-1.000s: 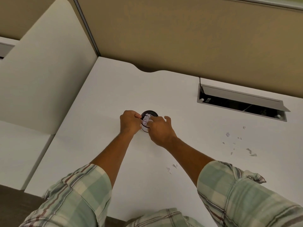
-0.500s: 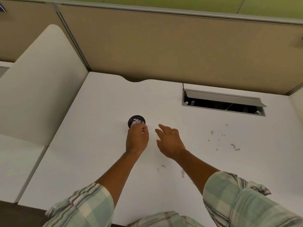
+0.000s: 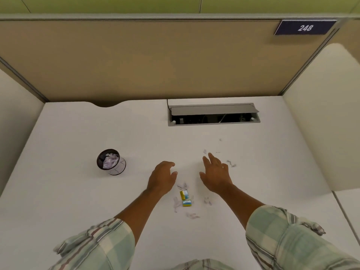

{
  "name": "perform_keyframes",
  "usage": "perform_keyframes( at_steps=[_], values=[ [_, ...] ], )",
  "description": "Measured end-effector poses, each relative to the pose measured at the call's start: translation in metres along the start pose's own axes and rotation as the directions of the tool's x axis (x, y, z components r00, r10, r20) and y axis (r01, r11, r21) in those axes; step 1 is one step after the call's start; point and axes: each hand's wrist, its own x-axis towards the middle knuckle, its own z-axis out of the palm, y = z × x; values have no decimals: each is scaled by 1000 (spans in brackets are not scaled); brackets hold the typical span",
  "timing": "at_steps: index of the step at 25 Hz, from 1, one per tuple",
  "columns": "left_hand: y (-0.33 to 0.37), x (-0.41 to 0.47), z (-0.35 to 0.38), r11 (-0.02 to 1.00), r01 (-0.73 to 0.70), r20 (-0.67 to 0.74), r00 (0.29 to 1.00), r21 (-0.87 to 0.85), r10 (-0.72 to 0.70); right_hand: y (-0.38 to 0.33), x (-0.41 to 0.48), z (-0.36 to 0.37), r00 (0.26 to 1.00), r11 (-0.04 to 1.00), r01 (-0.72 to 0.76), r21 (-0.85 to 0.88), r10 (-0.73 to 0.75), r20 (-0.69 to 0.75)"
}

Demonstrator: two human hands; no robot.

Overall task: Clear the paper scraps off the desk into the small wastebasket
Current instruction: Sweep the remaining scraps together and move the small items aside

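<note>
The small black mesh wastebasket (image 3: 111, 161) stands on the white desk (image 3: 68, 191) at the left, with crumpled paper inside. My left hand (image 3: 162, 178) hovers empty at mid-desk, fingers loosely curved, well to the right of the basket. My right hand (image 3: 215, 174) is beside it, palm down, fingers spread, holding nothing. Small paper scraps (image 3: 182, 186) lie between and below my hands, next to two yellow-and-blue bits (image 3: 185, 198). More scraps (image 3: 231, 163) lie just right of my right hand, and a tiny one (image 3: 221, 139) sits farther back.
An open grey cable hatch (image 3: 213, 114) is set into the desk at the back. Tan partition walls (image 3: 155, 61) close in the back, white side panels (image 3: 321, 117) the left and right. A sign reading 248 (image 3: 304, 27) hangs at the upper right.
Both hands have left the wastebasket and moved right to the middle of the desk. The paper that was at the basket now lies inside it. The view has shifted right.
</note>
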Motion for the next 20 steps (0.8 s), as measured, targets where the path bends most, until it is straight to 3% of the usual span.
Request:
perform_keyframes(
  at_steps=[6, 13, 20],
  values=[
    [67, 46, 36, 994, -73, 126, 990, 81, 62, 71, 44, -22, 998, 997, -68, 33, 67, 20],
    [110, 97, 75, 927, -179, 279, 956, 328, 86, 107, 109, -31, 993, 1000, -2, -6, 3, 116],
    [124, 102, 112, 887, -298, 408, 902, 352, 141, 132, 122, -7, 981, 990, 101, -95, -83, 176]
  ],
)
